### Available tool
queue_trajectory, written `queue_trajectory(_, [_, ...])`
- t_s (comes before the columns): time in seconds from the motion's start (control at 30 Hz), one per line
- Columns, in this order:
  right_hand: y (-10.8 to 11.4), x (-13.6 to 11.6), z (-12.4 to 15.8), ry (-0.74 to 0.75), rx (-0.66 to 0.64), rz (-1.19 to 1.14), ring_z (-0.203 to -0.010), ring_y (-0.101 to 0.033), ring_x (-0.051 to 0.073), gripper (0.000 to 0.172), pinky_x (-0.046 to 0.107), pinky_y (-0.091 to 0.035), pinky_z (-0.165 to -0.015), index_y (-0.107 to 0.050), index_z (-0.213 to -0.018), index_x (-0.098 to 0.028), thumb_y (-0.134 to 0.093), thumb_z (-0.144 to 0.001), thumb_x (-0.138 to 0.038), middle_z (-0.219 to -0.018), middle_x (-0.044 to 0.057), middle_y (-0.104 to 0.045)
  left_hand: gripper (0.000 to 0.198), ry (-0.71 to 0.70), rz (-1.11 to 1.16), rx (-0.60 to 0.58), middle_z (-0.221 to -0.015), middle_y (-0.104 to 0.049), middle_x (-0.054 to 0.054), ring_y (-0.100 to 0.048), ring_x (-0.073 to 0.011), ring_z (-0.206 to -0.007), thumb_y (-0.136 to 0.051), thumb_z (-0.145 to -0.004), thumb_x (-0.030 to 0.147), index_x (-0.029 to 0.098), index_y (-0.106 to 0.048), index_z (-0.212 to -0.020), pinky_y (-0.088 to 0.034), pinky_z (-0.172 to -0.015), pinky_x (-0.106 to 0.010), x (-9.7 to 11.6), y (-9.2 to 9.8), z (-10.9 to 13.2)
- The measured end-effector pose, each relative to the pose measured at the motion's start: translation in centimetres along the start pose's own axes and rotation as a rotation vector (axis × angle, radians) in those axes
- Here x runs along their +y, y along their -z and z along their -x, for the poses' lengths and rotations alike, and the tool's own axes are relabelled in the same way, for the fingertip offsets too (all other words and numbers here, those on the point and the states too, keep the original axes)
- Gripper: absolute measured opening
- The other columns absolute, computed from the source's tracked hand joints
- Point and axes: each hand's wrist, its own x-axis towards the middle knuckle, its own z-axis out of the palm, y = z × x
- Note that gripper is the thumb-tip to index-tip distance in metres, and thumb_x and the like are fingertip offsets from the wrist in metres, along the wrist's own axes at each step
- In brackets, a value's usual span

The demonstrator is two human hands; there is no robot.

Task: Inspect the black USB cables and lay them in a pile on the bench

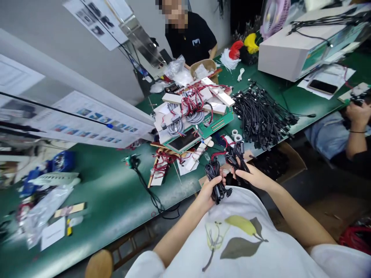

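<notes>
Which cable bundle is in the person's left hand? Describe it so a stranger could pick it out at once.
From the long green workbench, come to its near edge, where the person's two hands are held over a white printed shirt. The left hand grips a looped black cable bundle, the lower of the two held bundles, and sits apart from the big black cable heap.

The coiled cables [215, 179] are matt black plastic with a faint rubbery look. Below them, the shirt [240, 239] is soft matt cloth; beyond them, the long table [111, 193] is smooth green, and the phone [322, 87] is glossy glass.
</notes>
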Motion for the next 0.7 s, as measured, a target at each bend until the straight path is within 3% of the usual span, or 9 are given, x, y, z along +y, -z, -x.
queue_trajectory(0.17, [1.5, 0.1, -0.2, 0.08, -0.006, 0.069, -0.126, -0.054, 0.028, 0.045, 0.046, -0.041, -0.111, -0.056, -0.132, -0.02, -0.059, -0.092, -0.04, -0.127, 0.011, -0.063, 0.038, -0.044, -0.014, 0.014, -0.077, -0.068, -0.004, -0.064, -0.0149, -0.069, -0.087, -0.063, 0.027, 0.012, -0.065, -0.091, -0.053, -0.072, -0.029, -0.3, -4.0, -1.7])
queue_trajectory(0.33, [3.0, 0.8, -0.4, 0.063, 0.158, 0.21, -0.135, -0.044, 0.033, 0.051, 0.055, -0.032, -0.116, -0.048, -0.14, -0.023, -0.057, -0.092, -0.033, -0.136, 0.013, -0.052, 0.05, -0.036, -0.031, 0.063, -0.09, -0.072, -0.005, -0.069, -0.0191, -0.079, -0.087, -0.062, 0.024, 0.016, -0.064, -0.105, -0.055, -0.081, -0.034, -1.3, -6.7, -3.6])
queue_trajectory(0.53, [3.3, 1.1, 1.3, -0.001, 0.2, 0.31, -0.135, -0.044, 0.04, 0.069, 0.062, -0.035, -0.112, -0.037, -0.15, -0.022, -0.061, -0.088, -0.038, -0.146, 0.018, -0.042, 0.057, 0.043, -0.055, 0.035, -0.09, -0.073, -0.007, -0.071, -0.0249, -0.086, -0.089, -0.058, 0.026, 0.014, -0.064, -0.108, -0.057, -0.084, -0.039, -3.0, -7.9, -5.2])
queue_trajectory(0.7, [4.8, 1.5, 2.9, -0.041, 0.207, 0.102, -0.144, -0.036, 0.032, 0.056, 0.053, -0.019, -0.123, -0.045, -0.145, -0.022, -0.053, -0.093, -0.042, -0.151, 0.013, -0.044, 0.058, 0.051, -0.048, 0.02, -0.095, -0.074, -0.009, -0.071, -0.025, -0.085, -0.09, -0.059, 0.029, 0.014, -0.064, -0.108, -0.056, -0.083, -0.04, -4.0, -8.0, -5.9])
